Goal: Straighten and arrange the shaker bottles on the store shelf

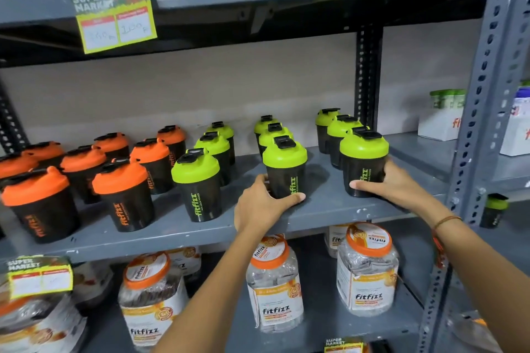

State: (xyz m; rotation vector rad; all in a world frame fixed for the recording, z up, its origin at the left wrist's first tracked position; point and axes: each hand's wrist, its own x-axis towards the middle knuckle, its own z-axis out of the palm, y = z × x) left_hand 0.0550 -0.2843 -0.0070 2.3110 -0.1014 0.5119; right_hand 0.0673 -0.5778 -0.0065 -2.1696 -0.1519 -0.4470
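Two bare forearms reach up from the btm of the view. Left hand (259, 205) is wrapped round the base of the front green-lid shaker (284, 170) in the middle green column, thumb across the front, fingers behind. Right hand (393, 180), w/ a thin orange wristband (447, 221), is closed on the lower body of the rightmost front shaker (364, 162), thumb on the front wall. Both bottles stand upright on the grey shelf (329, 209), near its front edge.

Outward: each held bottle heads a column of three green lids; a third green column (200, 180) sits left of them w/ a wider gap, then the orange-lid shakers (123, 192) at far left, rows looser. Clear jars (275, 284) fill the shelf below.

Handling, my read: dark plastic bodies, prob empty so light, stiff enough not to dent, smooth and likely to slide easily on painted metal. Low grip seems right for sliding; lids are wider than the bases, so a push up top could tip one into its neighbours.
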